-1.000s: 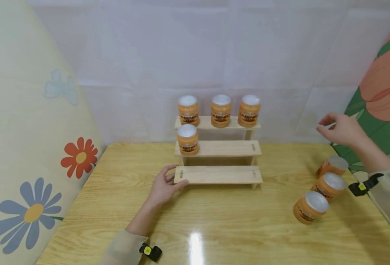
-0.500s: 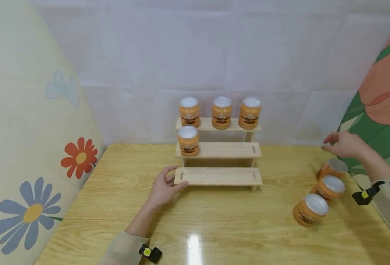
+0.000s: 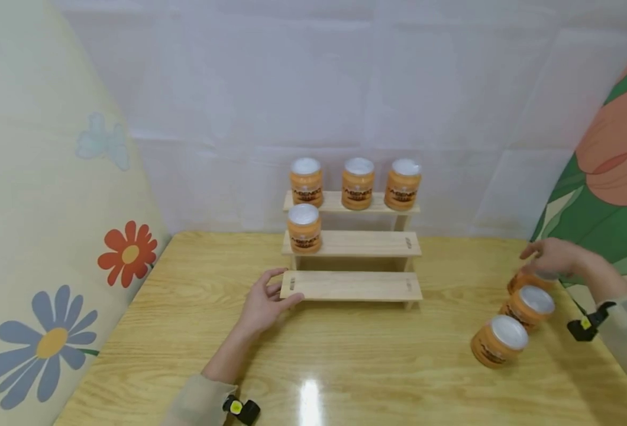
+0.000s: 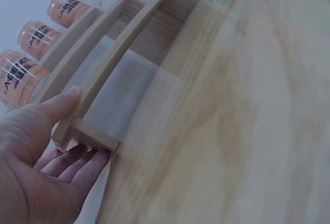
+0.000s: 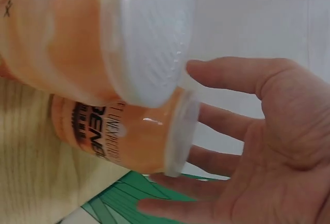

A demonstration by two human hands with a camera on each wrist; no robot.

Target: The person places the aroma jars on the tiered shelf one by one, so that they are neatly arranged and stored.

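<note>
Head view: by jar count, reads as just past halfway, four racked, three left to go up. Wooden rack stands on the worktop. Top tier carries a left jar, centre jar and right jar; middle tier has a single jar at its left end; bottom tier has none. Over on the worktop's right side, a slanting row, all upright: near jar, mid jar, far jar; can't tell if they touch. Left hand is at the bottom tier's left end; right hand is over the far jar, partly hiding it. Count: one rack, three tiers, seven jars, two hands. Left wrist view: left grip is clamped on the rack, thumb on the front board, fingers around the end leg; probably just steadying it. Three jars show here. Right wrist view: two jars show clearly. Right grip is apart, fingers spread past the farther jar, thumb tip beside the lid of the closer jar. Not clamped on either; fingertip contact can't be told.
</note>
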